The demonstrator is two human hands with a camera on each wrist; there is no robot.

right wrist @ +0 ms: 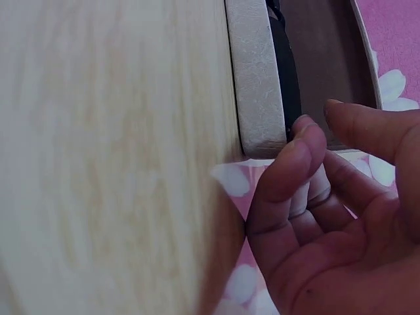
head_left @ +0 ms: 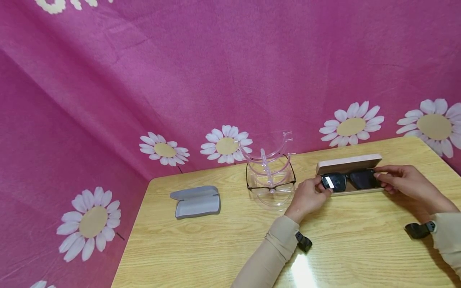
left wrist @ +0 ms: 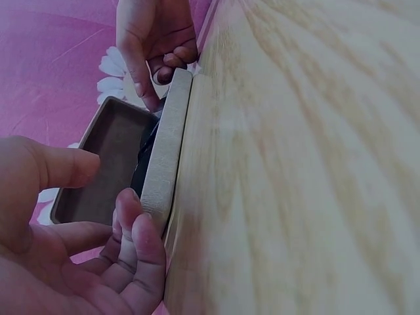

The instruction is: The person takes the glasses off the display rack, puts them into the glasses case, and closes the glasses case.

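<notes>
From where I stand, the black sunglasses with dark rectangular lenses (head_left: 361, 180) lie in the open beige hard case with a brown lining (head_left: 349, 161), their ends between the person's two hands. The left hand (head_left: 309, 198) is at the left end, its fingertips right by the outer edge of that lens and the case's corner. The right hand (head_left: 414, 186) meets the other end, thumb and forefinger at the frame's outer corner.

On both hands the fingers are bent, and the wrist views show each thumb standing apart from the nearer fingertips; whether either hand pinches the frame, I cannot tell. The case sits on the pale wood-grain table (head_left: 234, 248), its lid raised at the back.

Just left of the left hand is a clear plastic tiered stand (head_left: 264, 158), bearing dark-rimmed eyeglasses (head_left: 261, 188). Farther left lies an open grey case (head_left: 198, 203). Behind everything hangs a magenta cloth printed with white daisies (head_left: 252, 60).
</notes>
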